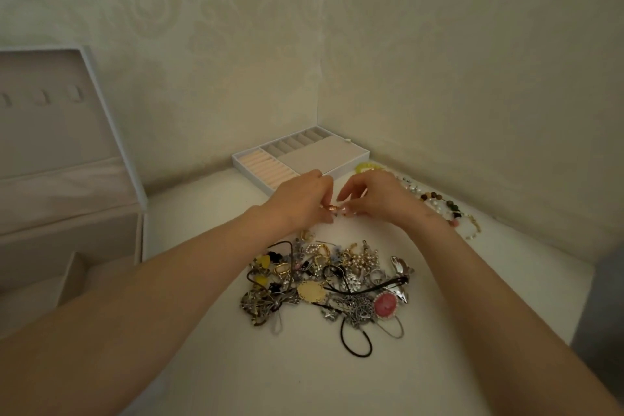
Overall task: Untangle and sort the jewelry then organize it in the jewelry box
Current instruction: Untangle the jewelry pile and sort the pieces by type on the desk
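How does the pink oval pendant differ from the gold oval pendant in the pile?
The pink oval pendant has a pale sparkling rim; the gold oval pendant is gold all over. The pink one lies at the right edge of the pile, the gold one near its middle. Both are oval.

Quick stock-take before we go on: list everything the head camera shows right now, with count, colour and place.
jewelry pile: one tangled heap, gold, silver, black cords, on the table nearer than the hands
pink oval piece: one, pink, right side of the pile
gold oval pendant: one, gold, middle of the pile
beaded pieces: several, mixed colours, laid out at right
tray: one, white, peach rolls, grey compartments, far corner
jewelry box: one, white, open, at left
table: one, white
small gold piece: one, between both hands
left hand: pinches the small gold piece
right hand: pinches it too
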`<state>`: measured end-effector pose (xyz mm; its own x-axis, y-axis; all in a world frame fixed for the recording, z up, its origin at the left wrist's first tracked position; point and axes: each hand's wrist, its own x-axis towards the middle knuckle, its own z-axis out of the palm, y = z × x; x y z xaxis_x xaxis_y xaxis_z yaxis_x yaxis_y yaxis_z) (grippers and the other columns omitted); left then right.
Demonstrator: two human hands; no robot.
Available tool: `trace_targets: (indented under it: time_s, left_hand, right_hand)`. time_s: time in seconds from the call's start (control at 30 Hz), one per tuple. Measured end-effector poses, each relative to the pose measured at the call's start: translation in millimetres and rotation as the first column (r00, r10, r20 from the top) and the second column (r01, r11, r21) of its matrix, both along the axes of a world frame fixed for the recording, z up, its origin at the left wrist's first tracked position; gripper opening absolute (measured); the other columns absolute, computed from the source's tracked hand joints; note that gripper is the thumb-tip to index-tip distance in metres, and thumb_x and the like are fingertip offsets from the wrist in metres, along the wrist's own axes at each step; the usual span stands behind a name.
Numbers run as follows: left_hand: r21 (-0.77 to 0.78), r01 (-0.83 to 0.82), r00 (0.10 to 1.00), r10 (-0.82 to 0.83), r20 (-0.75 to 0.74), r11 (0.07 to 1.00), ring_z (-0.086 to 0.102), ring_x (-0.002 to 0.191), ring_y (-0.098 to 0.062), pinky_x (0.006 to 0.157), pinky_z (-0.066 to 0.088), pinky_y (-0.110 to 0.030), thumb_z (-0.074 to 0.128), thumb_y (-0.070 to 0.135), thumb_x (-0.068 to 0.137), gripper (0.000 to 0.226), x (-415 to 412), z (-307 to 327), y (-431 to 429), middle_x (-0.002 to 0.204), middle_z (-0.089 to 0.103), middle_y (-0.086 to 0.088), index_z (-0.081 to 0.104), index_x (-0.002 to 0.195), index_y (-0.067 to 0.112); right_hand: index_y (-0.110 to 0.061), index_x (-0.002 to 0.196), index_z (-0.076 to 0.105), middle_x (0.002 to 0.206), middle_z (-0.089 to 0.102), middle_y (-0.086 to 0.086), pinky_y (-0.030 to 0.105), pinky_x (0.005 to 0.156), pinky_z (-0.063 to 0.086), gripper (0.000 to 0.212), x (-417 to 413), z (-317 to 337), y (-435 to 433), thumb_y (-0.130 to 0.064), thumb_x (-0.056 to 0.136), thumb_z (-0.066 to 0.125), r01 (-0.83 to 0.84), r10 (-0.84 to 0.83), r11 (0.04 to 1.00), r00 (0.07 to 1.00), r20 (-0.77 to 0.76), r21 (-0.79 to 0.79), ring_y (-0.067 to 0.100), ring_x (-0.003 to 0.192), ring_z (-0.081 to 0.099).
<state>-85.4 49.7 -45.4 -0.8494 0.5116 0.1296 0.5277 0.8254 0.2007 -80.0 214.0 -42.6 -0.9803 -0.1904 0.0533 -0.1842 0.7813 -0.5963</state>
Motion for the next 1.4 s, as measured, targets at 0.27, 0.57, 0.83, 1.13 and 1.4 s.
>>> trace_targets:
  time_s: [0.27,0.57,0.83,1.13,1.4]
  left_hand:
    - [0.196,0.014,0.989,-0.042,0.141,0.981,0.051,0.083,-0.011,0.072,0.039,-0.021,0.07,0.024,0.083,0.027,-3.9,1.0,-4.7,0.106,0.064,-0.004,0.061,0.106,0.011]
    - [0.153,-0.058,0.998,0.058,0.004,0.987,0.055,0.093,-0.025,0.076,0.042,-0.034,0.067,0.028,0.085,0.027,-11.5,-9.9,8.7,0.101,0.058,-0.009,0.057,0.102,0.008]
    - [-0.075,-0.133,0.931,0.099,-0.35,0.988,0.048,0.105,-0.024,0.065,0.036,-0.033,0.057,0.039,0.09,0.035,-26.9,-11.6,18.9,0.114,0.049,-0.007,0.055,0.111,0.011]
    - [0.011,-0.144,0.943,0.141,-0.301,0.989,0.053,0.101,-0.025,0.07,0.039,-0.036,0.057,0.034,0.091,0.028,-31.4,-11.8,28.0,0.108,0.057,-0.007,0.051,0.107,0.011]
    - [-0.066,-0.135,0.976,0.121,-0.179,0.989,0.055,0.105,-0.024,0.078,0.045,-0.035,0.052,0.022,0.094,0.015,-14.0,16.7,2.7,0.111,0.062,-0.003,0.057,0.107,0.017]
  right_hand:
    - [-0.013,0.099,0.068,0.082,0.063,-0.003,0.024,0.075,0.048,0.03,-0.2,-1.1,0.0,0.003,0.074,0.073,-0.018,0.018,1.0,0.998,-0.067,0.004,0.013,0.079,0.06]
    - [-0.015,0.096,0.07,0.086,0.062,0.0,0.026,0.069,0.04,0.021,-7.6,-6.1,3.6,-0.01,0.076,0.075,0.034,-0.002,0.986,0.982,-0.189,0.164,0.013,0.08,0.054]
    - [-0.023,0.099,0.072,0.092,0.066,0.004,0.035,0.082,0.039,0.016,-24.8,-23.7,4.0,-0.016,0.086,0.065,0.179,-0.059,0.953,0.902,-0.427,0.246,0.026,0.093,0.057]
    - [-0.02,0.095,0.072,0.091,0.068,0.003,0.032,0.079,0.035,0.019,-26.1,-24.0,9.1,-0.008,0.084,0.061,0.205,-0.106,0.964,0.882,-0.459,0.171,0.023,0.093,0.054]
    - [-0.02,0.093,0.076,0.093,0.071,0.002,0.026,0.076,0.032,0.019,-24.4,-20.5,8.2,-0.009,0.086,0.061,0.173,-0.075,0.97,0.88,-0.468,0.171,0.023,0.095,0.055]
